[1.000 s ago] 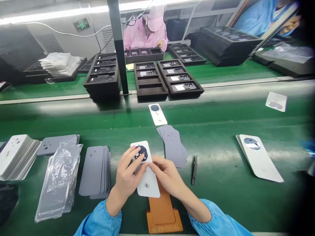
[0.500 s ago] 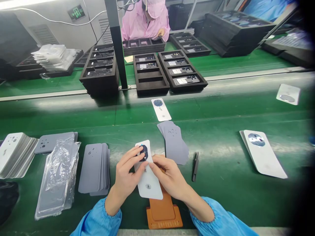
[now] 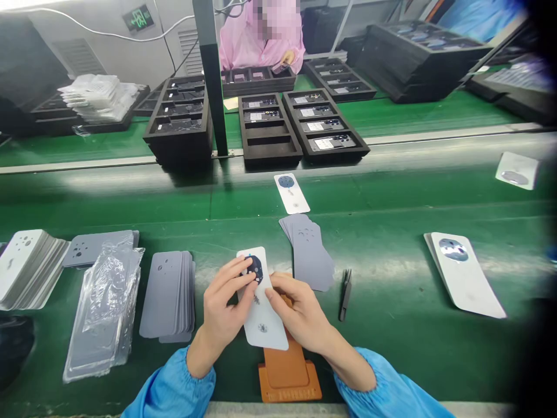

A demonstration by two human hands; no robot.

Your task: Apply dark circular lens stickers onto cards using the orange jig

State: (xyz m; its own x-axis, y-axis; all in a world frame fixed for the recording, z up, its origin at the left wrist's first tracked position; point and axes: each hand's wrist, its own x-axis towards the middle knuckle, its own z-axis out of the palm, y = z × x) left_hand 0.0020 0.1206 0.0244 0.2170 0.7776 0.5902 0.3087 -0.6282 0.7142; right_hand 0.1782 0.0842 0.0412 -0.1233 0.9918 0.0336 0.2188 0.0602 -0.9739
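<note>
A white phone back panel with a dark round camera patch is held tilted between my hands. My left hand grips its left edge, thumb on the face and fingertips over the camera patch. On the right edge, my right hand pinches the panel between thumb and fingers. Beneath it lies an orange fixture, partly hidden by the panel and my right hand. Fanned grey sheets rest just beyond my right hand. Black tweezers lie to the right.
Stacked grey panels, plastic-wrapped panels and white panels line the left. White panels lie at right, another panel ahead. Black trays stand beyond, near a metal post. A person in pink sits opposite.
The view has shifted slightly. My left fingertips have moved a little on the camera patch; both hands still hold the panel in nearly the same place.
</note>
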